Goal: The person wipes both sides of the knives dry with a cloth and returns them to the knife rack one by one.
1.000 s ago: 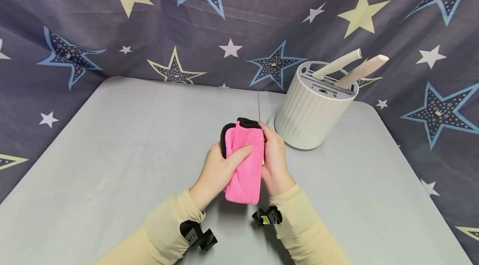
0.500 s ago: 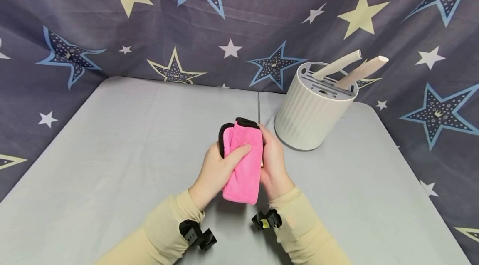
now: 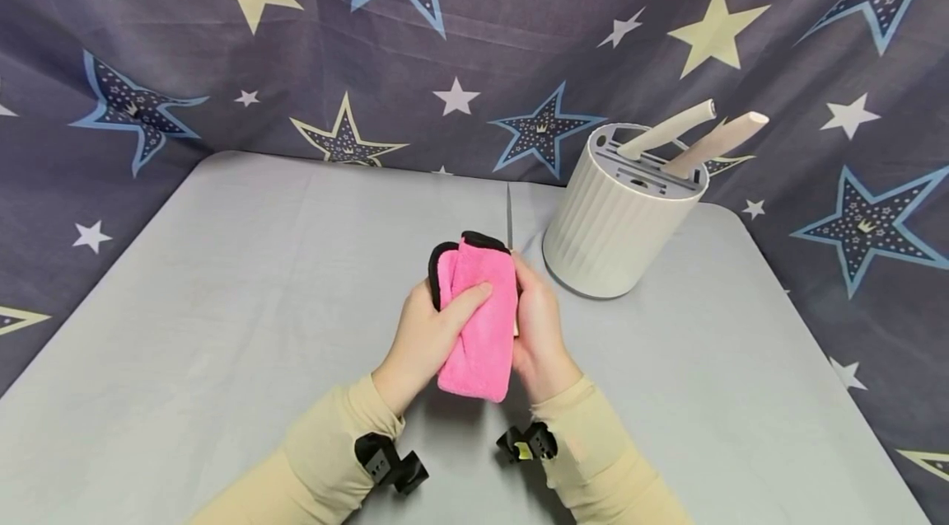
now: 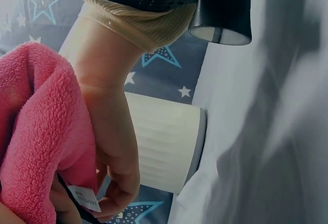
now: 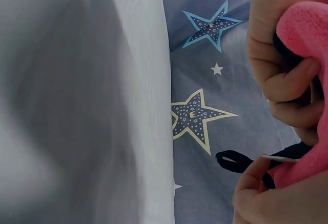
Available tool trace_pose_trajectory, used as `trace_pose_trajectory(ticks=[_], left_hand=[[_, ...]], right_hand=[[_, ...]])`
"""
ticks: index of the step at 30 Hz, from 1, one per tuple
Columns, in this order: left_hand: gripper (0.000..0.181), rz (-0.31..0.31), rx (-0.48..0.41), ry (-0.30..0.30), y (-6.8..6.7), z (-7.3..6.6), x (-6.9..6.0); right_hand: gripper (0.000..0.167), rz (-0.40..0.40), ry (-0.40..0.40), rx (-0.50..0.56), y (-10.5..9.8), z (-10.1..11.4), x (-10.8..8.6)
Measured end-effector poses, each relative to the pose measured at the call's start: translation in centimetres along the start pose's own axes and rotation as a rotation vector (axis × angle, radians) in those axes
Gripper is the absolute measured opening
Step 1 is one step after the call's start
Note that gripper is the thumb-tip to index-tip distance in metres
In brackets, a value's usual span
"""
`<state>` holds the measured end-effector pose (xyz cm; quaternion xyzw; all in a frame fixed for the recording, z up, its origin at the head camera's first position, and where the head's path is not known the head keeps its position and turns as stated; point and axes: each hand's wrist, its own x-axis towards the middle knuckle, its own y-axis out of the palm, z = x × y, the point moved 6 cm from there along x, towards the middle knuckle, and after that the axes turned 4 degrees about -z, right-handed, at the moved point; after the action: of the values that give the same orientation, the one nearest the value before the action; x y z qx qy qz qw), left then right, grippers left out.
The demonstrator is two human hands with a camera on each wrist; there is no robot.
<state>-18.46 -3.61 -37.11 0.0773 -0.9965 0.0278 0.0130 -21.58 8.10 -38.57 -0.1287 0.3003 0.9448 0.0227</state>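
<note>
A folded pink cloth with black edging (image 3: 478, 319) is held up in front of the person, over the table. My left hand (image 3: 426, 327) grips it from the left, with the thumb laid across its front. At its right edge, my right hand (image 3: 544, 319) is curled round what looks like a knife (image 3: 509, 216), whose thin grey blade points away beyond the fingers. Only a pale sliver of its handle shows; the rest is hidden. In the left wrist view, a white label (image 4: 83, 197) on the cloth lies by the right fingertips. A black loop (image 5: 233, 161) sticks out in the right wrist view.
A ribbed white knife block (image 3: 619, 220) stands at the back right, two pale handles (image 3: 693, 142) slanting out of its top. The table has a light grey cover (image 3: 259, 286). A dark star-patterned curtain (image 3: 474, 55) hangs behind and along both sides.
Both hands and the cloth have shifted slightly left, the cloth tilting a little. The blade has moved left with them and shows more of its width. The grips look the same.
</note>
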Motion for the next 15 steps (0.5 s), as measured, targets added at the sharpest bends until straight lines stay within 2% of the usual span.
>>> trace_pose_trajectory(ticks=[4, 9, 15], left_hand=[[0.027, -0.018, 0.004, -0.004, -0.16, 0.01, 0.07], [0.026, -0.028, -0.005, -0.011, -0.32, 0.08, 0.18], [0.026, -0.06, -0.013, 0.005, -0.78, 0.18, 0.6]], right_hand=[[0.027, -0.002, 0.006, 0.01, 0.07, -0.19, -0.01], [0.027, 0.04, 0.013, 0.031, 0.3, -0.43, -0.13], [0.024, 0.055, 0.019, 0.014, 0.56, -0.73, -0.48]])
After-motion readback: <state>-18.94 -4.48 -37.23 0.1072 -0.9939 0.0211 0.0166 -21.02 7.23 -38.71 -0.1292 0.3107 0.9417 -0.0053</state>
